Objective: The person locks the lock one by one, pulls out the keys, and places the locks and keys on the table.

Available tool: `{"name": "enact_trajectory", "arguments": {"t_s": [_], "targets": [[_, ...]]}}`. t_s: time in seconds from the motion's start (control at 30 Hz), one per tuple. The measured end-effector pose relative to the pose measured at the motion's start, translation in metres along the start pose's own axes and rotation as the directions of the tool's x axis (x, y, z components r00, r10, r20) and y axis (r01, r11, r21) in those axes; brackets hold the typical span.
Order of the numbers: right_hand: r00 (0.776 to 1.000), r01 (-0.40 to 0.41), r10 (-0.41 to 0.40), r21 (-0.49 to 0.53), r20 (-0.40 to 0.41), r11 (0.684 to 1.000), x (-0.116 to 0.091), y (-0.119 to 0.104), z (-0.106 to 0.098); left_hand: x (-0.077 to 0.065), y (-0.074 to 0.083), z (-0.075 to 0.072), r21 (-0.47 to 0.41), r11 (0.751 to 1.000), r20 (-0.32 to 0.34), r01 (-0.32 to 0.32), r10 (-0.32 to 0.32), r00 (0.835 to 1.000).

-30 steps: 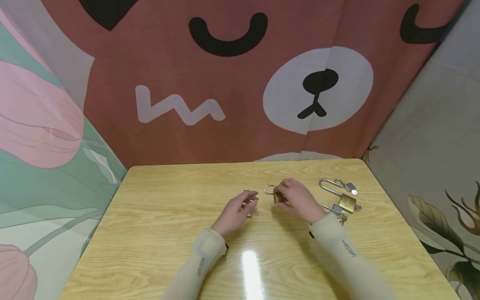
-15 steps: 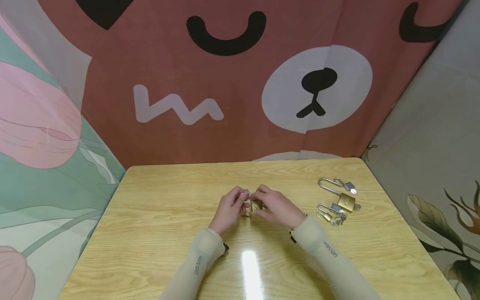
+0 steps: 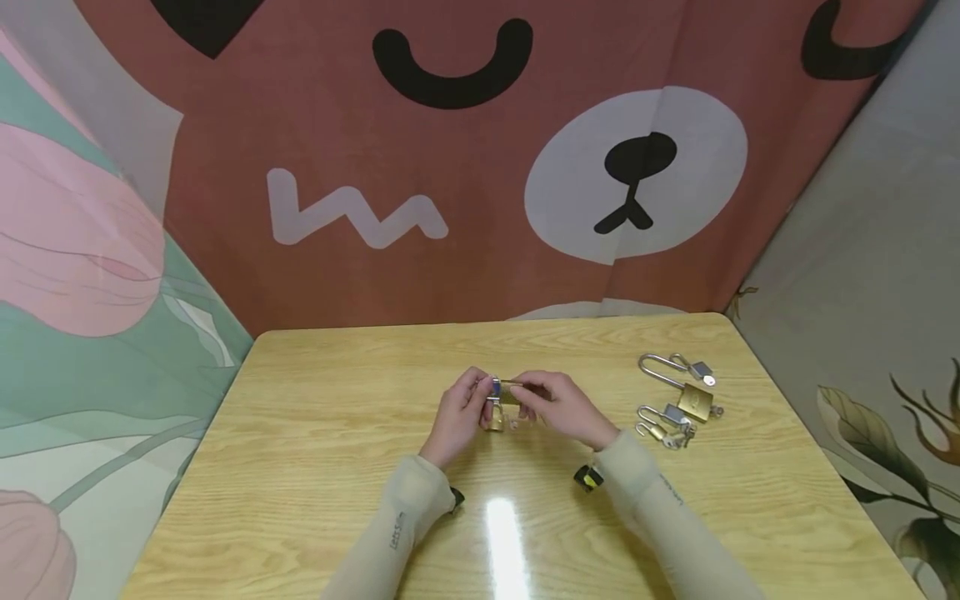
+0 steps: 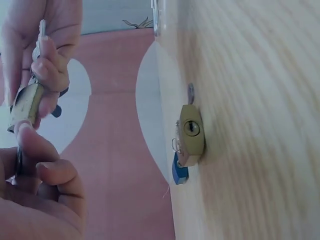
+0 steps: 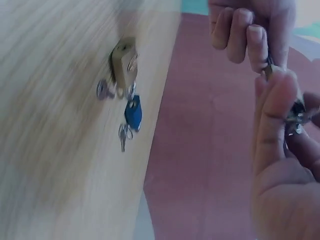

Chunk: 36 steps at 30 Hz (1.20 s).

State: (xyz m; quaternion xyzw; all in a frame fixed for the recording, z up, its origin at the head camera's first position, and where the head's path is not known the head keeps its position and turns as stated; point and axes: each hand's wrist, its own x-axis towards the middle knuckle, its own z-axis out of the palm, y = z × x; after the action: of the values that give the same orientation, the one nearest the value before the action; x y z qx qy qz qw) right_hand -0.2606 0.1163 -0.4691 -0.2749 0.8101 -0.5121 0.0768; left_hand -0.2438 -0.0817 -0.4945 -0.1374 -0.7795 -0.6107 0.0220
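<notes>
A brass padlock (image 3: 512,395) is held in the air between my two hands. My left hand (image 3: 452,421) pinches its shackle from the left. With thumb and fingers, my right hand (image 3: 561,406) grips the body from the right, near the key end. A key (image 4: 42,30) stands out beside the right fingers in the left wrist view. Below the hands, a second brass padlock (image 4: 191,132) rests on the table with its keyhole visible. Beside it lies a blue tag (image 5: 133,114) with small keys (image 5: 123,137). Fingers hide much of the held shackle.
On the right of the wooden table (image 3: 337,400) lie a large brass padlock (image 3: 696,402), grey padlocks (image 3: 701,370) and a small brass padlock (image 3: 657,433) with keys. A patterned cloth (image 3: 480,283) hangs behind the table's far edge.
My right hand has brought the brass padlock leftward to my left hand. The left hand, earlier over the lying padlock, now pinches the held one's shackle. The held padlock has turned slightly.
</notes>
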Motion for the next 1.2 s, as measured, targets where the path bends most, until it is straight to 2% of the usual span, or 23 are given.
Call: {"name": "enact_trajectory", "arguments": {"t_s": [0.13,0.27,0.33,0.4,0.5,0.73,0.83,1.03,1.2], "targets": [[0.999,-0.032,0.033,0.103,-0.014,0.994,0.000,0.001,-0.001,-0.001,0.002,0.001,-0.056,0.998,0.021,0.014,-0.013,1.000],[0.999,-0.037,0.042,0.163,-0.023,0.986,-0.001,0.002,0.002,-0.001,0.002,0.002,-0.085,0.990,0.065,0.113,-0.108,0.992],[0.999,-0.043,0.048,0.180,-0.023,0.983,-0.001,0.003,0.004,-0.001,0.002,0.002,-0.084,0.983,0.068,0.165,-0.160,0.985],[0.998,-0.051,0.057,0.189,-0.024,0.981,-0.001,0.002,0.006,-0.001,0.001,0.002,-0.075,0.979,0.057,0.189,-0.185,0.981],[0.998,-0.062,0.067,0.225,-0.014,0.972,0.000,0.000,0.009,-0.002,0.001,0.001,-0.031,0.986,0.020,0.165,-0.164,0.986],[0.998,-0.061,0.059,0.276,0.016,0.959,0.001,-0.003,0.012,-0.002,0.002,0.002,0.126,0.991,-0.060,0.051,-0.044,0.997],[0.998,-0.060,0.057,0.294,0.019,0.954,0.001,-0.002,0.012,-0.002,0.004,0.003,0.140,0.990,-0.072,0.032,-0.022,0.997],[0.998,-0.057,0.054,0.296,0.016,0.954,0.001,-0.006,0.012,-0.002,0.006,0.004,0.126,0.991,-0.080,0.036,-0.026,0.996],[0.998,-0.058,0.050,0.309,0.033,0.949,0.002,-0.009,0.012,-0.002,0.008,0.006,0.178,0.984,-0.097,-0.002,0.020,0.995]]}}
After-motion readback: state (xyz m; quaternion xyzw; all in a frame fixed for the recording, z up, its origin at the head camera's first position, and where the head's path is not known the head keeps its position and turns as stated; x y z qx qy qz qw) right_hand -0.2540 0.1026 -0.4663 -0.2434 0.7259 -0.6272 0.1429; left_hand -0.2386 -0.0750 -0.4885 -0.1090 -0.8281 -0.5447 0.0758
